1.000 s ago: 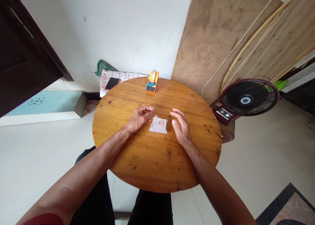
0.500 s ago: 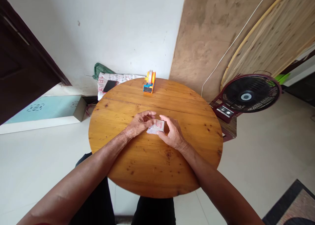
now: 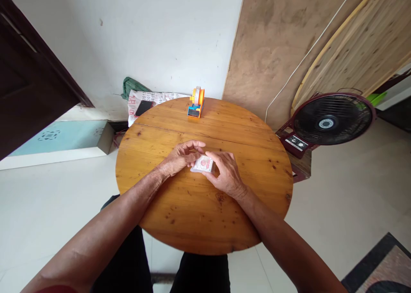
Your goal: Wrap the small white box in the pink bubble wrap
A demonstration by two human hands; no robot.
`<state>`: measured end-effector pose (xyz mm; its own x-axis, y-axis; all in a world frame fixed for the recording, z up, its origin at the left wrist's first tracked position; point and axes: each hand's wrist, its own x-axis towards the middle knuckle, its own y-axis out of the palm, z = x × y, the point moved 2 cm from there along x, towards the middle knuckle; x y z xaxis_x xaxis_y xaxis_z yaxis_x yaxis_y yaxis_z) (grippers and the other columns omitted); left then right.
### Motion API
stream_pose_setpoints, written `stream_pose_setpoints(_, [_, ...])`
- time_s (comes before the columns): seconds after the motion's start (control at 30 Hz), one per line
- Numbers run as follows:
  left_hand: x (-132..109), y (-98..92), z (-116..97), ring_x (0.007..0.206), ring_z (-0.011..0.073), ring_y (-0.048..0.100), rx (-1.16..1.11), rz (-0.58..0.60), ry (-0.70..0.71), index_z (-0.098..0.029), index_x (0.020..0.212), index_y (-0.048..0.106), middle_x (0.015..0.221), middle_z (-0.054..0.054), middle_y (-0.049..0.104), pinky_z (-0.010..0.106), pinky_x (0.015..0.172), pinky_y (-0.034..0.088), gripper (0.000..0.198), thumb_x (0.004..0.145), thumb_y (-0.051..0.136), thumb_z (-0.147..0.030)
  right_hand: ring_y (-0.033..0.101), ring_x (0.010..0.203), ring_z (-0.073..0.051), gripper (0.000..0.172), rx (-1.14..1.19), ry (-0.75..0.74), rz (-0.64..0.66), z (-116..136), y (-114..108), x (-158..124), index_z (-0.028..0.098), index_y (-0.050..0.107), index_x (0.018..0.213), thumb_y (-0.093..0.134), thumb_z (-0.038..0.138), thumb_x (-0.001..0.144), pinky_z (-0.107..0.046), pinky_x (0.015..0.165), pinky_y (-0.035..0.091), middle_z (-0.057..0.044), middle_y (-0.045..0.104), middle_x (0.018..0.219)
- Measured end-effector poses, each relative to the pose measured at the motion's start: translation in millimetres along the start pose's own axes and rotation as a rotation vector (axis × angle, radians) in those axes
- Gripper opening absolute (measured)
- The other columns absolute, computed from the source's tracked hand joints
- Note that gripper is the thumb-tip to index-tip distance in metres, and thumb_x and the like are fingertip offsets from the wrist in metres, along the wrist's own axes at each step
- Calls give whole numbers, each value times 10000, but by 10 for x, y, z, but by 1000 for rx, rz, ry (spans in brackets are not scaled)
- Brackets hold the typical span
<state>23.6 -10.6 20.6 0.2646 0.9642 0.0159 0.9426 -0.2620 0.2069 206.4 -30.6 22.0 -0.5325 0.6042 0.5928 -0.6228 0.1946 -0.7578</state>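
Note:
A small white packet (image 3: 205, 164) with red print, in a clear plastic wrapper, is held between my two hands over the middle of the round wooden table. My right hand (image 3: 227, 173) grips its right end, the index finger along the far edge and the thumb on the near edge. My left hand (image 3: 183, 157) is at the packet's upper left corner, its thumb against it and the fingers curled behind; the exact contact of those fingers is partly hidden. The wrapper's loose left end sticks out below the left thumb.
An orange and blue tape dispenser (image 3: 196, 102) stands at the far edge of the wooden table (image 3: 192, 216). Beyond the table's left rear edge, a dark phone (image 3: 144, 108) lies on a printed white sack (image 3: 160, 98). A dark red fan (image 3: 326, 122) is at the right.
The packet has tilted slightly, showing more of its printed face. My left thumb has drawn back a little to the left, off that face. The right hand keeps its grip.

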Motion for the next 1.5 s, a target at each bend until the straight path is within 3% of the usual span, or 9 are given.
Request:
stream_pose_setpoints(0.17, [1,-20,27,524,54,513,62,-59,-30,-149,1038,643,983,61,655,206,484,399,507,631,808,-402,593,1047,-283,523,12,26,10,-5,9,-2,242,482,1310,635,368,826,-459,907,404,-102,653,1187])
stream_pose_setpoints(0.33, [-2,-11,69,639,110,581,152,17,-84,-145,1135,596,868,46,661,212,549,431,608,637,816,-416,610,1008,-275,500,3,0,-28,8,5,9,229,493,1286,638,350,823,-449,882,419,-108,668,1147])
stream_pose_setpoints(0.6, [0,0,40,593,91,557,92,26,-100,-146,1137,577,868,32,636,212,525,408,618,629,808,-412,597,1068,-288,582,110,61,-38,5,-26,11,222,490,1293,674,392,768,-462,937,437,-113,645,1195])
stream_pose_setpoints(0.67, [12,-19,35,529,74,510,100,-17,-75,-137,1113,590,780,16,631,208,496,376,565,665,774,-427,581,1120,-286,568,207,144,-42,-13,-50,9,226,484,1302,643,429,796,-466,977,434,-112,619,1247])
stream_pose_setpoints(0.77, [55,-88,35,473,61,465,143,-184,-19,-133,998,626,735,3,619,213,461,340,454,662,752,-412,596,1124,-245,433,415,334,-109,-117,-51,4,231,487,1292,497,434,910,-443,988,451,-109,595,1287])
stream_pose_setpoints(0.87, [102,-177,47,466,67,452,144,-362,25,-144,824,632,676,-14,592,217,444,321,332,621,740,-384,656,987,-202,371,559,537,-240,-299,0,-12,217,540,1203,391,453,959,-402,915,497,-105,648,1185])
stream_pose_setpoints(0.93, [124,-219,61,468,73,439,139,-401,38,-156,739,617,595,-29,557,215,443,308,270,624,718,-378,677,881,-187,373,601,629,-288,-409,47,-20,207,568,1138,405,482,944,-383,859,518,-97,683,1094])
stream_pose_setpoints(1.2, [139,-243,84,444,70,401,188,-360,71,-171,645,569,497,-45,513,214,443,286,221,670,672,-366,678,797,-189,349,693,722,-296,-459,77,-6,198,626,1006,528,504,869,-383,833,515,-76,718,977])
stream_pose_setpoints(1.5, [124,-212,39,441,70,392,170,-349,62,-173,626,556,493,-42,512,216,447,291,223,669,676,-355,658,827,-194,313,656,678,-261,-378,13,36,205,662,845,516,479,882,-379,844,515,-45,708,903])
